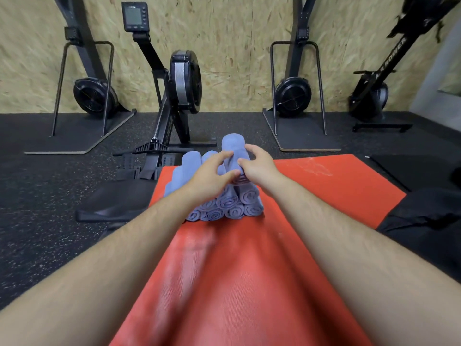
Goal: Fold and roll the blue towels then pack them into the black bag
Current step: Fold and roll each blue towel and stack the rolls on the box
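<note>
Two bare arms reach forward over a long red mat [237,270]. At their ends, the left hand [212,176] and the right hand [258,166] both hold one rolled blue towel [233,147], with fingers and thumbs curled round it from each side. That roll sits on top of a pile of rolled blue towels [232,203], which lies on the far part of the mat. Some black cloth [424,221] lies just beside the mat on the right. Black rowing machines [184,81] stand by the wooden wall [237,46].
</note>
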